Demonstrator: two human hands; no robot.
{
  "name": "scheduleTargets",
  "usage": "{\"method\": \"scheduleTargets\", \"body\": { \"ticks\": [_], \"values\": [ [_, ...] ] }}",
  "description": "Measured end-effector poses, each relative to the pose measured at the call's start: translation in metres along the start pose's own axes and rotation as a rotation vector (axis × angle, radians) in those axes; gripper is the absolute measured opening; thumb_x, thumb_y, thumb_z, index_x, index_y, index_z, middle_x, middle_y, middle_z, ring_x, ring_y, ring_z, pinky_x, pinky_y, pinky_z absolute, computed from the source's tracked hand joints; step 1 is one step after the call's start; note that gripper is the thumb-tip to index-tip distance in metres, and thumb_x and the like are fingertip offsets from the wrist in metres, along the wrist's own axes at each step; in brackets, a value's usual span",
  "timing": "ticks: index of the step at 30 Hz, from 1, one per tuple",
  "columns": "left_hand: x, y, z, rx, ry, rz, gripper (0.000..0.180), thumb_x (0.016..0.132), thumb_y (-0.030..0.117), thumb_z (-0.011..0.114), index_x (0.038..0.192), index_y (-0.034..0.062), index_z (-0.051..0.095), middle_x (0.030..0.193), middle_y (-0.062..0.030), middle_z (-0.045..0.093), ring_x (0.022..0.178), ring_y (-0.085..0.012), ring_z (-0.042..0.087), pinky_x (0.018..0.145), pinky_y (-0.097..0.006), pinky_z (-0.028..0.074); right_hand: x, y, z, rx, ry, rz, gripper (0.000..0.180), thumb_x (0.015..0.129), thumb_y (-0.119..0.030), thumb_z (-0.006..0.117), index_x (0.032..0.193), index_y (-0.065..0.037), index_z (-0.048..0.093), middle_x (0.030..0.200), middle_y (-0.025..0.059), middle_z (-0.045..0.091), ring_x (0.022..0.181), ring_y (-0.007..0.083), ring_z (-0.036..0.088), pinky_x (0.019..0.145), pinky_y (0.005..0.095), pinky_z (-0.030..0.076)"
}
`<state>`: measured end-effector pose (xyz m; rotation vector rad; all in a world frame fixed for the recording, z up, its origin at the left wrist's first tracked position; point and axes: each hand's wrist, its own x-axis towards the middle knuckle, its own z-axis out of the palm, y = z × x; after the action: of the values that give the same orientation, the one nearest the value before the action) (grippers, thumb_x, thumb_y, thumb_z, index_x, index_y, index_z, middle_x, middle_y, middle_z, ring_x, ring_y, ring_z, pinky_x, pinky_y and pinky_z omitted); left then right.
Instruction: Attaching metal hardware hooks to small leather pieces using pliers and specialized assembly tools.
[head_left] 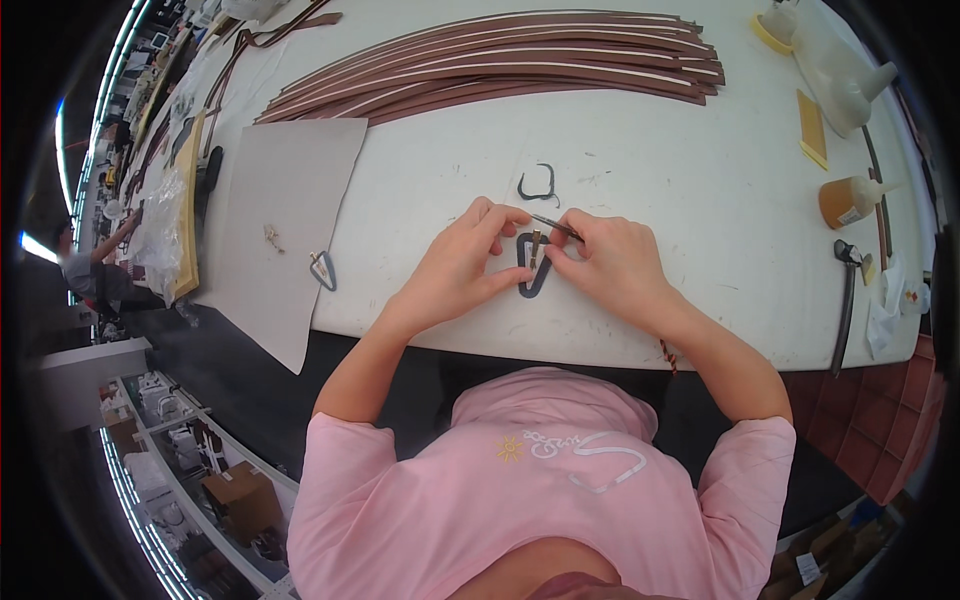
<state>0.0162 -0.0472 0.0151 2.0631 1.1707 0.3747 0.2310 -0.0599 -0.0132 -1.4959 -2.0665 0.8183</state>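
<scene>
Two bare hands meet over a small dark loop [533,272], a narrow V-shaped strip piece lying flat on the white worktop [650,170] near its front edge, directly ahead of the person. The loop is dark grey, with a short tan tab set in its open upper end. The left hand [462,262] lies palm down, its fingers closed on the loop's left limb, thumb tip pressed against the lower point. The right hand [612,262] mirrors it from the other side, its grip clamped on a thin dark pointed tool [553,225] whose tip angles up and to the left above the loop; its lower fingers touch the loop's right limb. Both forearms enter from the lower edge, bent inward, out of pink short sleeves.

Just beyond the hands lies a second dark curved piece [539,186], open and hooked. A sheet of grey card [285,210] overhangs the worktop's left front edge and carries another small loop [323,270]. Long brown strips [520,60] with pale edges fan across the far side. An amber glue bottle [848,200] stands at the right.
</scene>
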Motion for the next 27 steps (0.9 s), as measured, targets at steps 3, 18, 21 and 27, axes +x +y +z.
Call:
{"method": "scheduleTargets", "body": {
  "ticks": [3,18,21,27],
  "values": [
    [-0.004,-0.01,0.001,-0.166,0.06,0.007,0.047,0.083,0.017,0.075,0.124,0.0054,0.055,0.109,-0.009,0.057,0.088,-0.019,0.059,0.079,-0.032,0.05,0.004,-0.009,-0.014,0.192,-0.064,0.057,0.014,0.085,-0.021,0.068,0.086,-0.007,0.064,0.056,-0.0006,0.048,0.052,0.0125,0.049,0.052,0.0275,0.039],
    [-0.002,-0.002,0.025,-1.107,0.13,-0.159,0.024,0.097,0.014,0.06,0.114,-0.0022,0.066,0.097,-0.0039,0.069,0.086,-0.0094,0.064,0.079,-0.026,0.054,0.011,-0.006,-0.034,0.864,-0.207,0.26,0.012,0.087,-0.013,0.068,0.091,-0.007,0.058,0.073,-0.009,0.047,0.066,0.0003,0.04,0.061,0.0182,0.033],
    [-0.003,-0.001,0.025,-1.023,0.161,-0.138,0.021,0.095,0.011,0.063,0.11,-0.0036,0.067,0.095,-0.0051,0.069,0.084,-0.0097,0.064,0.075,-0.025,0.055,0.012,0.0,-0.03,0.825,-0.216,0.244,0.012,0.087,-0.014,0.068,0.091,-0.007,0.058,0.074,-0.0087,0.048,0.068,0.0006,0.041,0.062,0.0183,0.034],
    [-0.003,-0.001,0.026,-1.047,0.161,-0.152,0.019,0.093,0.009,0.065,0.107,-0.0048,0.066,0.093,-0.0069,0.069,0.082,-0.0102,0.064,0.073,-0.024,0.055,0.014,0.0,-0.028,0.761,-0.212,0.239,0.014,0.087,-0.015,0.069,0.092,-0.007,0.059,0.076,-0.0077,0.049,0.07,0.0012,0.043,0.063,0.0189,0.035]
  ]
}}
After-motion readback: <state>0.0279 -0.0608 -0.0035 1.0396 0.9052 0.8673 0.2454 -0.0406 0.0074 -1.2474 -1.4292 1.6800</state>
